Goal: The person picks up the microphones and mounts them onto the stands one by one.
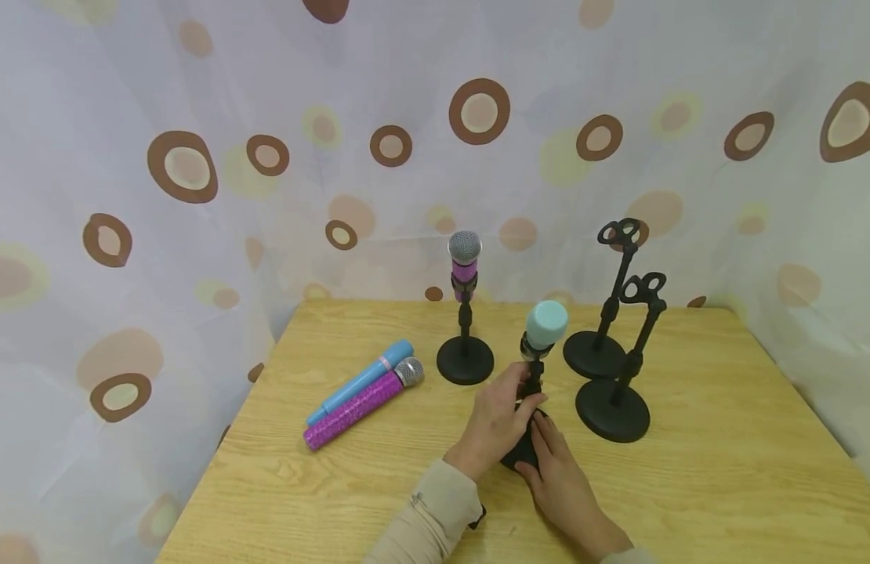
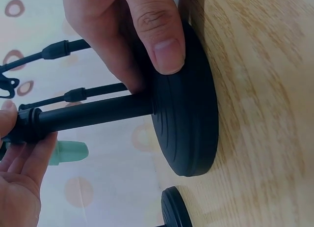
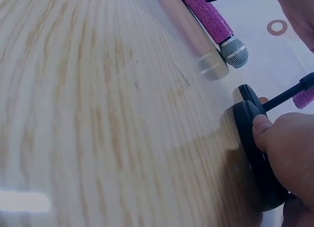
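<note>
A black microphone stand (image 1: 523, 454) stands near the table's middle, with a mint-topped microphone (image 1: 546, 323) in its clip. Its round base (image 2: 191, 119) lies flat on the wood. My left hand (image 1: 493, 423) grips the upright pole (image 2: 98, 111) at its collar, below the clip. Low down, my right hand (image 1: 565, 489) holds the base by its rim, thumb on the near side and fingers across the top. In the right wrist view, the right thumb (image 3: 261, 131) presses on the base; the other fingers are mostly hidden there.
Behind stands a stand (image 1: 465, 360) holding a purple microphone (image 1: 465, 270). Two bare stands, one nearer (image 1: 614, 410) and one farther (image 1: 594, 354), are at right. A blue microphone (image 1: 364, 381) and a glittery purple microphone (image 1: 357, 409) lie side by side at left. A patterned curtain (image 1: 407, 70) hangs behind.
</note>
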`<state>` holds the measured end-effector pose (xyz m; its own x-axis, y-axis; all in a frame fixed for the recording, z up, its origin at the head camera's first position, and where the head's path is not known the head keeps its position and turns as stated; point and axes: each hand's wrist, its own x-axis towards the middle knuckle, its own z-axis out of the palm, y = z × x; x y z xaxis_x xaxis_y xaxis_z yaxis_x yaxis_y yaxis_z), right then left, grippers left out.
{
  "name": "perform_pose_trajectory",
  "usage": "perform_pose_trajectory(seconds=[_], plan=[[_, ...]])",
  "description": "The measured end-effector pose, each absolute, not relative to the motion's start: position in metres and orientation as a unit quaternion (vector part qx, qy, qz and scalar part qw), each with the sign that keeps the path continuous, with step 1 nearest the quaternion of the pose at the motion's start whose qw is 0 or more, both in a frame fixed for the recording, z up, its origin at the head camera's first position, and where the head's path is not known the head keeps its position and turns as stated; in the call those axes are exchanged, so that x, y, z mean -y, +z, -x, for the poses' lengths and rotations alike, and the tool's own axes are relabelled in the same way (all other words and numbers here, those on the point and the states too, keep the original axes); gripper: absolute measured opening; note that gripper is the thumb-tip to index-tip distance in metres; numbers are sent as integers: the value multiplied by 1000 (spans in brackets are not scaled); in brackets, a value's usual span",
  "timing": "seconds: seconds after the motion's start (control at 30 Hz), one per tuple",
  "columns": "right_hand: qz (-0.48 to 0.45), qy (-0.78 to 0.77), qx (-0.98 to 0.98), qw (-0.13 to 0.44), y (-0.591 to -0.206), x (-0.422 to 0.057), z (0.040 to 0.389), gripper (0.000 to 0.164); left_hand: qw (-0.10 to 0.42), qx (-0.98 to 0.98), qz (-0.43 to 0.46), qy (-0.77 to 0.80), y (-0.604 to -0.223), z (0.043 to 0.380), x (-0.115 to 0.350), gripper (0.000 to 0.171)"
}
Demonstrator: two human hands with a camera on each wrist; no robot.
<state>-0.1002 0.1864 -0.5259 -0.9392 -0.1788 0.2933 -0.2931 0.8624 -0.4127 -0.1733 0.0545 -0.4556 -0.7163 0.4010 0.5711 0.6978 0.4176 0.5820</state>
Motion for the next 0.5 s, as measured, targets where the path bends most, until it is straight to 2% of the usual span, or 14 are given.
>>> perform_pose_trajectory(seconds=[0.17, 0.37, 0.5], plan=[[-126, 232, 956, 127, -525, -186, 100, 67, 173, 824, 329, -428, -456, 173, -54, 23], [-124, 230, 957, 123, -525, -186, 100, 68, 155, 825, 316, -442, -458, 173, -55, 31], [-123, 232, 957, 122, -525, -186, 100, 68, 164, 823, 318, -442, -459, 173, -56, 32]])
